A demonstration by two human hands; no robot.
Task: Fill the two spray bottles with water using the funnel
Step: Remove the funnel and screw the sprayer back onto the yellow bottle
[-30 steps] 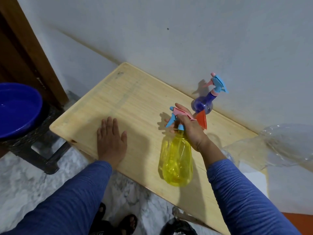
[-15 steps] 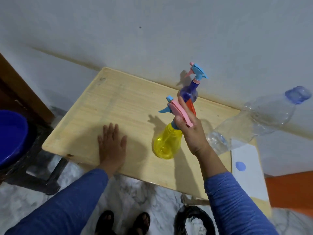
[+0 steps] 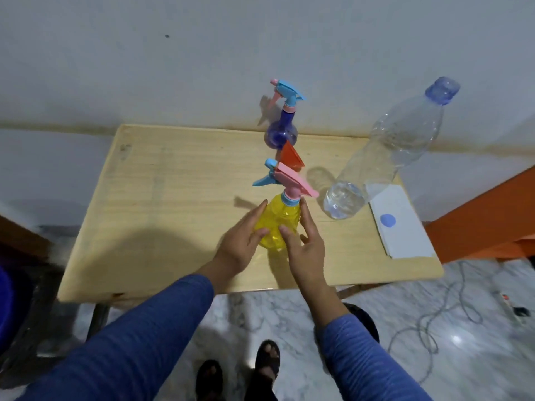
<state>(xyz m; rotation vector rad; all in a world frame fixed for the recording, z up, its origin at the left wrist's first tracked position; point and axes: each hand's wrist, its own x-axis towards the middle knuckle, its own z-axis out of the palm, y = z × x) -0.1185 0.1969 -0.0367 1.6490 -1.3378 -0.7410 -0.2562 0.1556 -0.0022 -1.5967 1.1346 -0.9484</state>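
Note:
A yellow spray bottle [image 3: 276, 224] with a pink and blue trigger head stands upright near the middle of the wooden table [image 3: 162, 198]. My left hand [image 3: 241, 241] lies against its left side with straight fingers and the thumb on its front. My right hand [image 3: 305, 246] touches its right side, fingers spread and straight. Behind it lies an orange funnel [image 3: 291, 158], partly hidden by the trigger head. A purple spray bottle [image 3: 281, 134] with a blue head stands by the wall.
A large clear plastic bottle [image 3: 390, 151] with a blue cap and a little water stands at the right. A white card [image 3: 401, 227] with a blue dot lies beside it. A blue basin [image 3: 5, 308] sits at the far left. A cable [image 3: 434, 322] runs over the marble floor.
The yellow bottle was set down upright on the table. My right hand let go of its trigger head and dropped to its body. My left hand left the tabletop and came to the bottle.

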